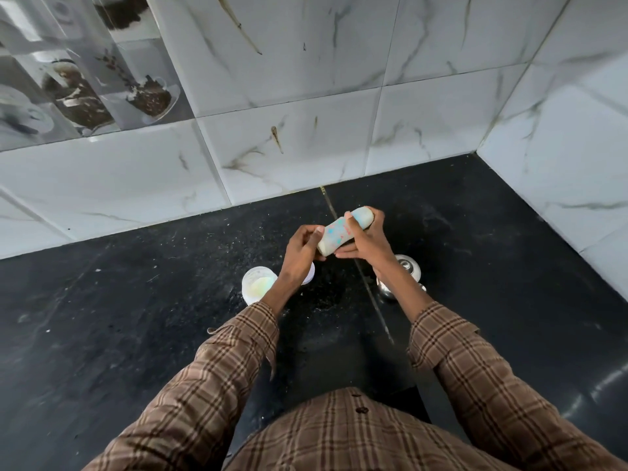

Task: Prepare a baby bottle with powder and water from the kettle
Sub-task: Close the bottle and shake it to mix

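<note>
— What are you seeing on the feed right now?

— I'm looking down at a black counter [136,334] set into a corner of white marbled wall tiles [306,79]. The person is holding the baby bottle [345,230] up above the counter, tilted, its far end pointing away toward the wall and its near end toward the left hand [300,248].

— Which hand is gripping it?

— The right hand [365,241] is wrapping around the bottle's body, thumb on top, fingers curled underneath. The left hand is closing at the bottle's near end, thumb pressing beside it — I cannot tell what, if anything, it is pinching there.

— Anything else on the counter?

— A white open container [257,285] with something pale inside is sitting just left of the left wrist. A shiny steel kettle [406,271] is showing partly behind the right forearm, standing on the counter. Both brown checked sleeves [238,362] are reaching in from below. The bottle is white with blue and red specks; its contents are not readable from here.
</note>
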